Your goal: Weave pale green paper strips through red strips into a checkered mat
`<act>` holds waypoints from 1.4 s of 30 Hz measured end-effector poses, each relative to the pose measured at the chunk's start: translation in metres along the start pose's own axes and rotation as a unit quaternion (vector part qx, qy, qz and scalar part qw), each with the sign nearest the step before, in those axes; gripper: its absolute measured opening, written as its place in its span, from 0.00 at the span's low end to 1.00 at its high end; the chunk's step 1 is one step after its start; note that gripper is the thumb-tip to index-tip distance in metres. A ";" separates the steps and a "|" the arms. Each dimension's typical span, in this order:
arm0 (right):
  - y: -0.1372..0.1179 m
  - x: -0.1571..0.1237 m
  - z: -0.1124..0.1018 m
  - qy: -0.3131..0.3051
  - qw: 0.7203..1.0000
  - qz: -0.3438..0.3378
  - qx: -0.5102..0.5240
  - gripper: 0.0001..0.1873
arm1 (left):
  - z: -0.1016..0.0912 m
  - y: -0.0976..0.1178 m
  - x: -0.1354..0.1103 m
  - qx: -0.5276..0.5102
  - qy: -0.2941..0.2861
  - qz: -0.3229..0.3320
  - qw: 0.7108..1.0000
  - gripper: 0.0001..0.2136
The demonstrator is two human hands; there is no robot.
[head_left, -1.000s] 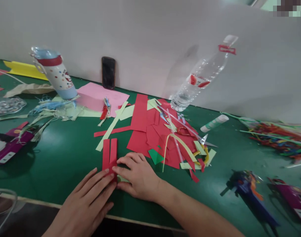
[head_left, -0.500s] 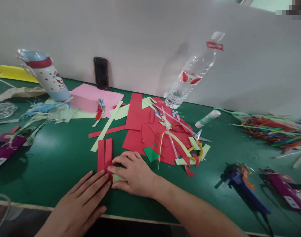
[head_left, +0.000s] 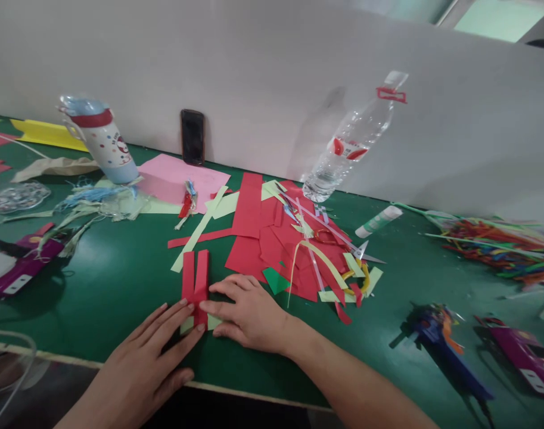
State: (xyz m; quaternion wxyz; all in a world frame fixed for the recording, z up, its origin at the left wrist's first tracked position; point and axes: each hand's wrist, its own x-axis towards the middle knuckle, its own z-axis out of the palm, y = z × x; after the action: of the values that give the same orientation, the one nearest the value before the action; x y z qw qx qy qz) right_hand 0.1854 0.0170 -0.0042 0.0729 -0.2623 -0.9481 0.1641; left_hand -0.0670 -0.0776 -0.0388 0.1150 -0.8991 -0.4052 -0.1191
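Two red paper strips (head_left: 202, 274) lie side by side near the table's front edge, pointing away from me. They cross a pale green paper strip (head_left: 213, 322), mostly hidden under the fingers. My left hand (head_left: 158, 345) rests with outstretched fingers on the lower left of the red strips. On their right side, my right hand (head_left: 249, 313) touches the right red strip with a fingertip. Its fingers are apart and its thumb is by the green strip. Neither hand is closed round the paper.
Red paper sheets (head_left: 245, 253), scissors (head_left: 365, 256) and pale green scraps lie beyond my hands. A water bottle (head_left: 343, 149), glue stick (head_left: 379, 221), phone (head_left: 192, 137) and blue-white flask (head_left: 106, 143) stand behind. A blue glue gun (head_left: 450, 351) lies right; pipe cleaners (head_left: 490, 244) lie farther back.
The view has shifted, so everything sits slightly farther right. My left fingers have slid off part of the pale green strip, whose left end now shows. Both hands stay at the red strips.
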 end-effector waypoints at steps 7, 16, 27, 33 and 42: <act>0.002 -0.001 0.002 0.023 1.000 -0.007 0.014 0.22 | 0.000 0.002 0.000 -0.001 0.006 -0.030 1.000 0.25; -0.002 -0.003 -0.001 0.050 0.998 -0.018 0.015 0.22 | -0.003 0.001 0.005 0.009 0.013 0.007 1.000 0.24; -0.016 0.008 0.001 -0.006 1.000 0.005 -0.016 0.23 | -0.003 0.001 0.006 -0.008 0.041 0.001 0.999 0.25; 0.000 0.032 -0.002 -0.017 0.998 0.036 -0.052 0.23 | -0.002 0.002 0.005 -0.029 0.050 -0.015 0.998 0.25; 0.022 0.068 -0.006 -0.021 0.993 0.083 -0.078 0.23 | 0.004 0.005 0.001 -0.092 0.068 -0.051 0.992 0.24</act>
State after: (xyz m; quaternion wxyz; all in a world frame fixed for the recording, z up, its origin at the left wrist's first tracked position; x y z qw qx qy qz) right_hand 0.1392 0.0725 -0.0025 0.0187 -0.3411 -0.9345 0.1001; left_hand -0.0622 -0.0786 -0.0427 0.0529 -0.8740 -0.4287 -0.2227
